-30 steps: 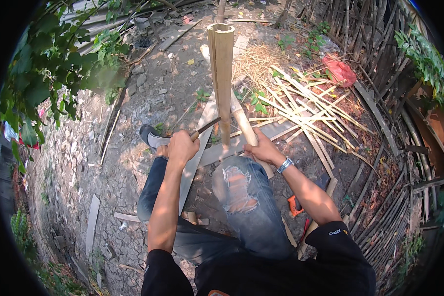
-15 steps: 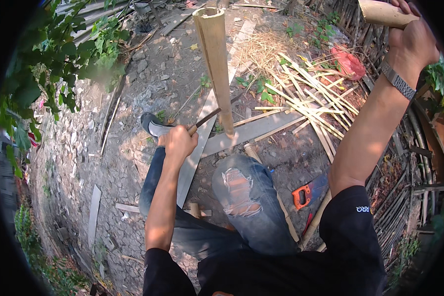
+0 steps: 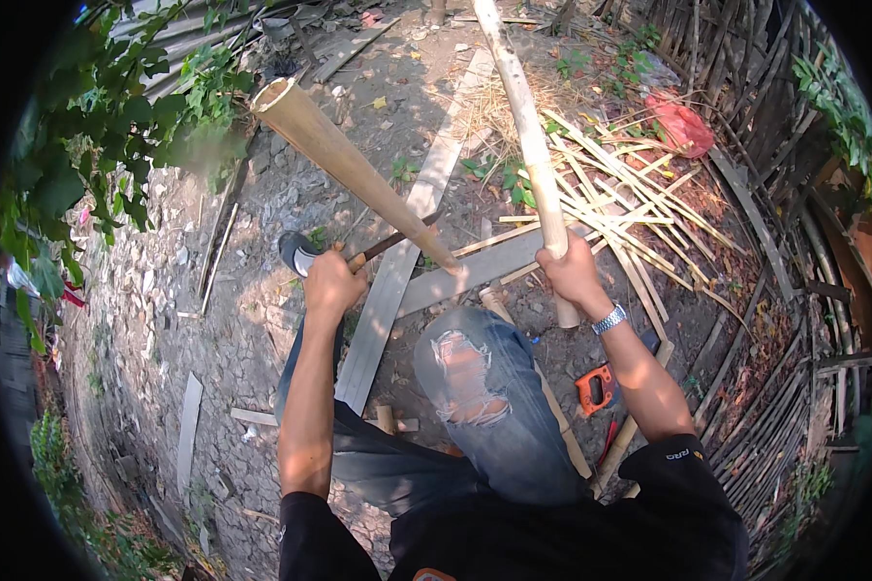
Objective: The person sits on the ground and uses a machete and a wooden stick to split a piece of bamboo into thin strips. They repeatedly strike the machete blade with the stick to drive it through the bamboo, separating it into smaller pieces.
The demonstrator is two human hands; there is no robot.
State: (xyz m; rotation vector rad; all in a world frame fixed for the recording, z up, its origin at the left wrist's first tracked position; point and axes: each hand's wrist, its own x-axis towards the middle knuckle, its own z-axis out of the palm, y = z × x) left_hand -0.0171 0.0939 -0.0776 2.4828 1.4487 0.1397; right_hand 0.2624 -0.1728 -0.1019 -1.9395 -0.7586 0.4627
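Note:
My left hand (image 3: 335, 281) is closed around the handle of a machete (image 3: 380, 248), whose dark blade meets a bamboo tube (image 3: 344, 160) low on its length. That tube leans to the left, its hollow top end toward the upper left and its narrow-looking foot on a grey board (image 3: 499, 263). Whether the blade has gone into the bamboo, I cannot tell. In my right hand (image 3: 572, 271) is a pale bamboo pole (image 3: 528, 111), gripped near its lower end and rising past the top of the view, to the right of the tube.
Split bamboo strips (image 3: 615, 198) lie in a pile beyond my right hand, near a red plastic bag (image 3: 681, 129). A hand saw with an orange handle (image 3: 596, 389) rests by my knee. One long plank (image 3: 383, 315) crosses the ground; leafy branches (image 3: 77, 116) hang at left.
My right hand has come down from the upper right with the pole, now near the middle. The bamboo tube has tipped leftward from near upright, and my left hand has shifted slightly left with the machete.

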